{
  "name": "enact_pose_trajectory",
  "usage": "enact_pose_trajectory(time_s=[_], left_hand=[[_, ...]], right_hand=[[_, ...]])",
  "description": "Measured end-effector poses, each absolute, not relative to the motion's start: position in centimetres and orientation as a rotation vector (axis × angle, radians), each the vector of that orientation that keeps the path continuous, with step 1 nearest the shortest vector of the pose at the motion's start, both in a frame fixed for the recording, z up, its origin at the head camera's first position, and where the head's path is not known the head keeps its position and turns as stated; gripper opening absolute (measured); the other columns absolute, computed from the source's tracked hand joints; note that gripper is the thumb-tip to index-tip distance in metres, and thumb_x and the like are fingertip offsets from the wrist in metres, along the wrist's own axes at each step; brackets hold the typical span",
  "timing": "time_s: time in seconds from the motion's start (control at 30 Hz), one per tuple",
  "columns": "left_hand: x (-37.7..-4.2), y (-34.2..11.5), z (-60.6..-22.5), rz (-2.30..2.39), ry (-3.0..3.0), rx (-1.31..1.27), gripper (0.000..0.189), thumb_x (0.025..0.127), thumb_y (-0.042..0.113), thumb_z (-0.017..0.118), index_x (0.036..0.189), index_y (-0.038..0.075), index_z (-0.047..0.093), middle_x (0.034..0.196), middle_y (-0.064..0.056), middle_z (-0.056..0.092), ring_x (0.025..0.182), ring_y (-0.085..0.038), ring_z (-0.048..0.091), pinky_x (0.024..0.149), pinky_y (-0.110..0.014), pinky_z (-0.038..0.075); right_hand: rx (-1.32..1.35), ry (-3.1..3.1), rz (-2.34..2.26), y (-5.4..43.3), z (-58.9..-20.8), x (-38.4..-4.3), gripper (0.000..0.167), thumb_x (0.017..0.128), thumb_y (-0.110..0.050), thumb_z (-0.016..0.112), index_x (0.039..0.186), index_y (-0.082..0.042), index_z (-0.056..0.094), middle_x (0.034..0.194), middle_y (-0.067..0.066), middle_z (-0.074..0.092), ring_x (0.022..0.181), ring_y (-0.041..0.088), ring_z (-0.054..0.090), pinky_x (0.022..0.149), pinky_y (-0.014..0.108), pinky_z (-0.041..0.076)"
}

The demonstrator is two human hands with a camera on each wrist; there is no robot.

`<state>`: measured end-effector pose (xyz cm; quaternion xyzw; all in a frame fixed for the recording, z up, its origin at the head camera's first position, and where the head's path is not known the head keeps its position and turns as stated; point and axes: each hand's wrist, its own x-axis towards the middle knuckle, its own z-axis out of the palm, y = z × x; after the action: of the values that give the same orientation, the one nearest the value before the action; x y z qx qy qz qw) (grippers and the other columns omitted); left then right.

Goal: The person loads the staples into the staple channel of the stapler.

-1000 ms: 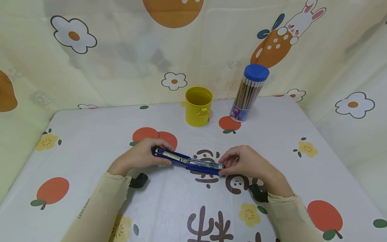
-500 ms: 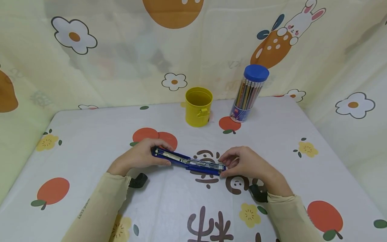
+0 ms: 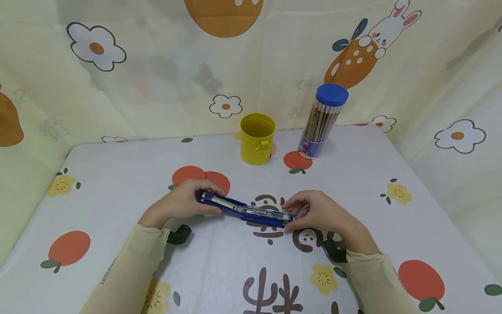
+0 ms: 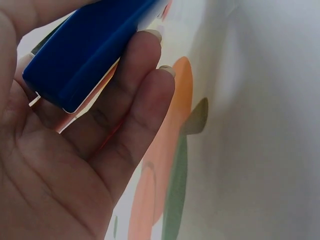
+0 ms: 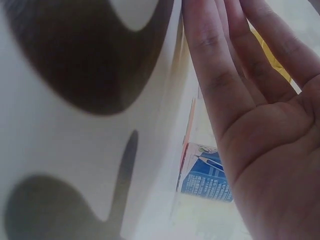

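A blue stapler point(image 3: 244, 210), folded wide open with its metal channel facing up, lies slanted between both hands in the head view. My left hand point(image 3: 187, 199) grips its left end, thumb on the near side and fingers on the far side. In the left wrist view that blue end of the stapler point(image 4: 80, 55) sits between the thumb and fingers. At the opposite end, my right hand point(image 3: 318, 210) pinches the stapler's tip with thumb and fingers. The right wrist view shows the right palm and fingers point(image 5: 270, 135), but the stapler is hidden there.
Behind the stapler stands a yellow bucket-like cup point(image 3: 256, 144). To its right is a clear tube of pencils point(image 3: 321, 124) with a blue lid. A patterned white cloth point(image 3: 129, 174) covers the table, and a printed curtain point(image 3: 164, 96) hangs behind it.
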<state>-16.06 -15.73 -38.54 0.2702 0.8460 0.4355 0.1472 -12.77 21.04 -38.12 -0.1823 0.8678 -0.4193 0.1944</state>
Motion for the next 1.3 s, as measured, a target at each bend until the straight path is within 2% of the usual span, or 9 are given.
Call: enact_pose_trajectory(time_s=[0.4, 0.53, 0.73, 0.9, 1.07, 1.3], left_hand=[[-15.6, -15.5, -37.7, 1.234, 2.498, 0.806, 0.040, 0.077, 0.026, 0.091, 0.113, 0.020, 0.075, 0.105, 0.008, 0.071, 0.096, -0.016, 0.060, 0.082, -0.037, 0.050], [-15.6, -15.4, -37.5, 1.238, 2.516, 0.820, 0.043, 0.077, 0.027, 0.091, 0.116, 0.019, 0.074, 0.106, 0.012, 0.070, 0.095, -0.015, 0.060, 0.080, -0.035, 0.050], [-15.5, -15.1, -37.2, 1.261, 2.514, 0.796, 0.048, 0.078, 0.028, 0.090, 0.122, 0.019, 0.071, 0.106, 0.010, 0.070, 0.091, -0.015, 0.061, 0.078, -0.035, 0.051], [-15.4, -14.8, -37.0, 1.372, 2.463, 0.827, 0.051, 0.078, 0.023, 0.090, 0.124, 0.016, 0.070, 0.113, 0.003, 0.071, 0.096, -0.013, 0.065, 0.088, -0.038, 0.053], [-15.0, -13.9, -36.8, 1.451, 2.460, 0.887, 0.058, 0.078, 0.020, 0.090, 0.131, 0.019, 0.067, 0.119, -0.002, 0.070, 0.103, -0.012, 0.067, 0.096, -0.035, 0.051], [-14.3, -12.1, -36.8, 1.483, 2.471, 1.009, 0.062, 0.083, 0.022, 0.086, 0.140, 0.018, 0.061, 0.102, 0.008, 0.071, 0.097, -0.013, 0.066, 0.092, -0.040, 0.053]], right_hand=[[-0.529, 2.428, -1.186, 21.0, -38.3, -12.9, 0.053, 0.071, -0.022, 0.094, 0.116, -0.004, 0.071, 0.096, 0.002, 0.066, 0.086, 0.020, 0.063, 0.078, 0.028, 0.056], [-0.517, 2.428, -1.175, 21.0, -38.4, -12.9, 0.056, 0.071, -0.024, 0.094, 0.118, -0.005, 0.071, 0.096, 0.002, 0.066, 0.086, 0.020, 0.064, 0.078, 0.028, 0.056], [-0.476, 2.422, -1.163, 21.0, -38.4, -12.9, 0.061, 0.070, -0.027, 0.094, 0.122, -0.008, 0.068, 0.100, 0.002, 0.066, 0.089, 0.020, 0.065, 0.080, 0.028, 0.056], [-0.472, 2.420, -1.166, 21.0, -38.4, -12.8, 0.066, 0.071, -0.028, 0.094, 0.126, -0.009, 0.066, 0.101, 0.002, 0.066, 0.090, 0.020, 0.065, 0.081, 0.029, 0.056], [-0.479, 2.415, -1.173, 21.0, -38.5, -12.7, 0.068, 0.071, -0.029, 0.094, 0.128, -0.009, 0.064, 0.103, 0.002, 0.066, 0.091, 0.020, 0.065, 0.081, 0.029, 0.056], [-0.499, 2.405, -1.181, 21.0, -38.5, -12.8, 0.070, 0.071, -0.030, 0.094, 0.129, -0.008, 0.063, 0.104, 0.002, 0.066, 0.092, 0.020, 0.065, 0.081, 0.030, 0.056]])
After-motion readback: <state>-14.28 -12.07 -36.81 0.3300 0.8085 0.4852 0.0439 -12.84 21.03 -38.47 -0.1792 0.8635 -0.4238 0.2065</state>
